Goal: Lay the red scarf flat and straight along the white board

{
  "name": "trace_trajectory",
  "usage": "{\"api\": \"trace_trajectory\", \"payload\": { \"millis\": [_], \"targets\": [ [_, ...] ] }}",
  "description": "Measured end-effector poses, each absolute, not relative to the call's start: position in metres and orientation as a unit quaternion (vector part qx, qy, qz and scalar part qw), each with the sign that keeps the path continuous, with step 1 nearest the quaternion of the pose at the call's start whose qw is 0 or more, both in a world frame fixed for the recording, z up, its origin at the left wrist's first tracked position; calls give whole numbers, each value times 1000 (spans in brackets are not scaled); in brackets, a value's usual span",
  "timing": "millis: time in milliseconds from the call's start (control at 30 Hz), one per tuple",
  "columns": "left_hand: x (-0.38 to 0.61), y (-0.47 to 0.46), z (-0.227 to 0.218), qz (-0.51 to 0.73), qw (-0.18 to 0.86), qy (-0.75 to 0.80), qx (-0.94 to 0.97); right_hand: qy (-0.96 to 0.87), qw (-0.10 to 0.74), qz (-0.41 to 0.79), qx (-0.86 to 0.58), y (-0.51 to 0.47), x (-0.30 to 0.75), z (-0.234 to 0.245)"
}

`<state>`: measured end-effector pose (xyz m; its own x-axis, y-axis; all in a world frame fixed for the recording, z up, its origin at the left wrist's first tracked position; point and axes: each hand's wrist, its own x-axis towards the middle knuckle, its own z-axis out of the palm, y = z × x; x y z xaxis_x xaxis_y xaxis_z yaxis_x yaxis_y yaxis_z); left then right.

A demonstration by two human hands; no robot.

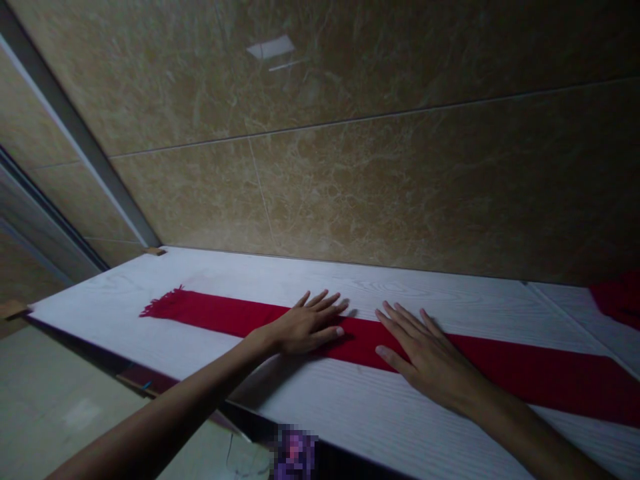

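A long red scarf (pixel 220 312) lies stretched out across the white wood-grain table (pixel 225 270). Its fringed end is at the left, and the other end runs out of view at the right. My left hand (pixel 303 325) rests on the scarf near its middle, palm down with fingers spread. A short gap to the right, my right hand (pixel 420 350) is also palm down over the scarf, fingers stretched out. Neither hand grips anything. The part of the scarf beneath the hands is hidden.
A tan marbled tile wall (pixel 400 193) borders the table's far side. Some red fabric (pixel 620 300) lies at the far right, past a seam in the tabletop. Small wooden blocks (pixel 155 251) sit at the left corners. Below the near edge is a pale floor (pixel 65 407).
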<state>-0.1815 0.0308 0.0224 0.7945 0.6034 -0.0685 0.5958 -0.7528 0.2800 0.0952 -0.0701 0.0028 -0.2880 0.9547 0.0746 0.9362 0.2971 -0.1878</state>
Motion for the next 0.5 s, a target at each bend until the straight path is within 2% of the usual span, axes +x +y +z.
{"api": "trace_trajectory", "payload": {
  "millis": [300,500],
  "targets": [
    [-282,48,18,-34,87,471,877,-815,72,84,-569,-62,83,-3],
    [-338,76,12,-35,62,499,863,-810,66,109,-572,-59,91,-13]
  ]
}}
